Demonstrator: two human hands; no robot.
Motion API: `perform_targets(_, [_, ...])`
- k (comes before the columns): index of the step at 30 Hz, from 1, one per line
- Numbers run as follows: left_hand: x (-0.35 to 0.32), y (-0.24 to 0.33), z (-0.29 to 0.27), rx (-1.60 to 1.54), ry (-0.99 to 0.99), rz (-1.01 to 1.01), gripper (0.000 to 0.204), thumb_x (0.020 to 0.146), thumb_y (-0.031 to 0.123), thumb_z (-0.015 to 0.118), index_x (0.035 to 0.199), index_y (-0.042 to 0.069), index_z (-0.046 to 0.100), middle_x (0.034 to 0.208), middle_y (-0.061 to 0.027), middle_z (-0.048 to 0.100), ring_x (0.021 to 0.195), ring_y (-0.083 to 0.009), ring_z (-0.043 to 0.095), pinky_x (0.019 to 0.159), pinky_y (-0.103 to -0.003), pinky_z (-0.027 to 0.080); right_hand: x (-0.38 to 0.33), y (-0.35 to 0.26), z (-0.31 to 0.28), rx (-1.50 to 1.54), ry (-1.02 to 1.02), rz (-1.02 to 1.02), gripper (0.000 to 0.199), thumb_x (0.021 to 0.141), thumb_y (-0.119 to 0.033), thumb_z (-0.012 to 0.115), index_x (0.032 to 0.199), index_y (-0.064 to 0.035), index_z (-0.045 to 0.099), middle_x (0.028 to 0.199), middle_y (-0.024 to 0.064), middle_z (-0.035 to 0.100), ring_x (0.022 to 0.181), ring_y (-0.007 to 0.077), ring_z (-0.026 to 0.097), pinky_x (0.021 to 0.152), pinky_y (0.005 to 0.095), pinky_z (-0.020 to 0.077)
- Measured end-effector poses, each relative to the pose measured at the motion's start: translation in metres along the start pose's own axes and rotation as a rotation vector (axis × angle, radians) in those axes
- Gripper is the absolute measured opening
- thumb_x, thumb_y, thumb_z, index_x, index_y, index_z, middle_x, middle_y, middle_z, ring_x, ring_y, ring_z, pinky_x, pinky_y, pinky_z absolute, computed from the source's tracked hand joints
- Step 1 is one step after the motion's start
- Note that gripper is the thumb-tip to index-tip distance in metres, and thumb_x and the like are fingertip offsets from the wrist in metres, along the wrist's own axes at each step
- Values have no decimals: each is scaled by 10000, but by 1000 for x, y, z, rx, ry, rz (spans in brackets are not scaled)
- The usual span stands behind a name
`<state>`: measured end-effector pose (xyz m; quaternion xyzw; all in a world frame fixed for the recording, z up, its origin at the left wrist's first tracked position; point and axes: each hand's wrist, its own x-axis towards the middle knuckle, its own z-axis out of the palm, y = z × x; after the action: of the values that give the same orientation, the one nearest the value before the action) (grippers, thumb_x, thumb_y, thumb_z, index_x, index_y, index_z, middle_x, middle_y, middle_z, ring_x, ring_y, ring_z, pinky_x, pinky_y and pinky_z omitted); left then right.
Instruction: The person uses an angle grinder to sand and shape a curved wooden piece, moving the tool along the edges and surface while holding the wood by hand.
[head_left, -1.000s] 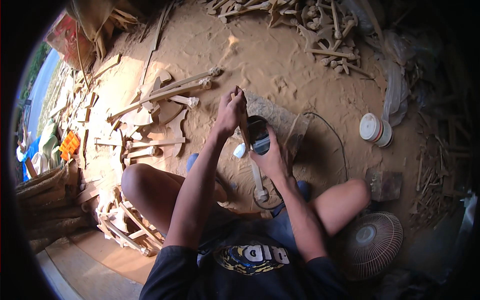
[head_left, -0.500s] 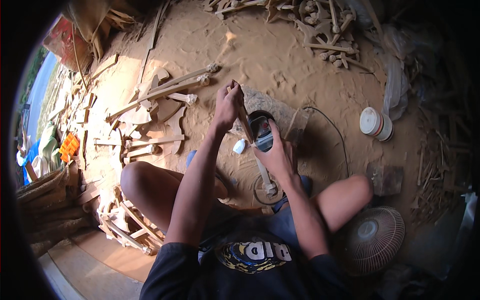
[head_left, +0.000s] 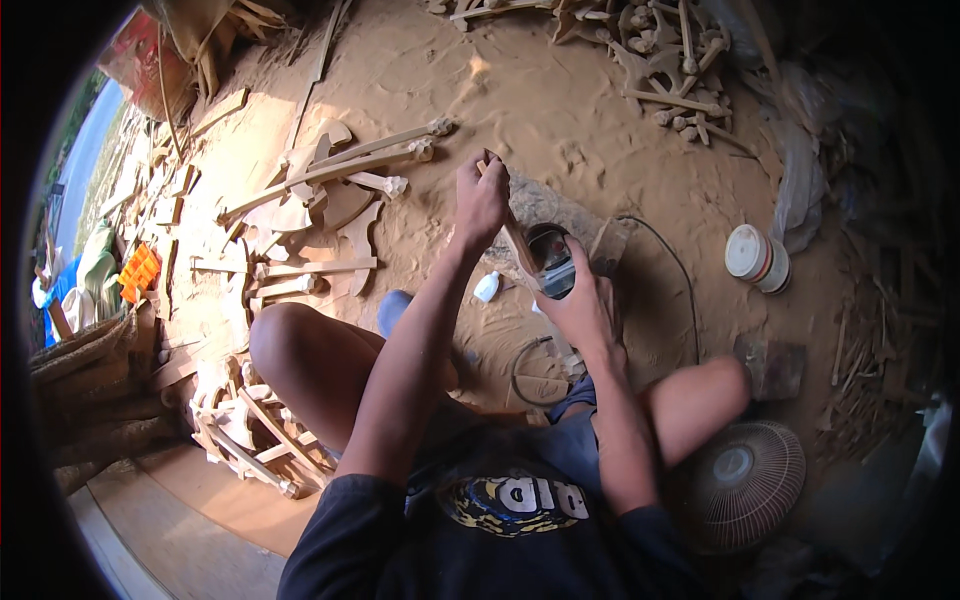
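- Wooden strip (head_left: pixel 518 243) slants at the left end of the pale block (head_left: pixel 550 205), close beside the dark round tool (head_left: pixel 557 275), contact unclear.
- Left hand (head_left: pixel 482 205) curls tightly around its upper end; right hand (head_left: pixel 585 312) wraps the tool, thumb near the strip's lower end.
- Likely light and stiff, the strip seems best held by its ends.

Power tool (head_left: pixel 558 278), dark: lower part covered by the right grip (head_left: pixel 584 312). Wooden strip (head_left: pixel 519 242): partly hidden in the left grip (head_left: pixel 483 205). Heap of wooden pieces (head_left: pixel 670 100): cut off at upper edge. Fan (head_left: pixel 755 482): lower rim lost in shadow.
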<state>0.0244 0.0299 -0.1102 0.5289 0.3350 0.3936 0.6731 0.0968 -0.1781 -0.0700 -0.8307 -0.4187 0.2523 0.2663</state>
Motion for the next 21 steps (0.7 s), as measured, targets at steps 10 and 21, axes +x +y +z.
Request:
perform_targets(10, [2,-1,-5,3,610,99,164,955,150,517,878,5,513,720,-40,470,692,-155,452,653,-367,422,-19,39,-16,319,458,-8,903,783,-149,901,1552,-31,445,1293,236,706,1192,338,704,1053,436,540])
perform_targets(21, [-32,14,-20,24,606,198,88,983,126,526,946,63,478,761,6,454,643,-82,416,565,-294,374,7,43,37,463,245,21,1007,776,-186,898,1596,6,346,1407,242,619,1278,317,639,1096,421,498])
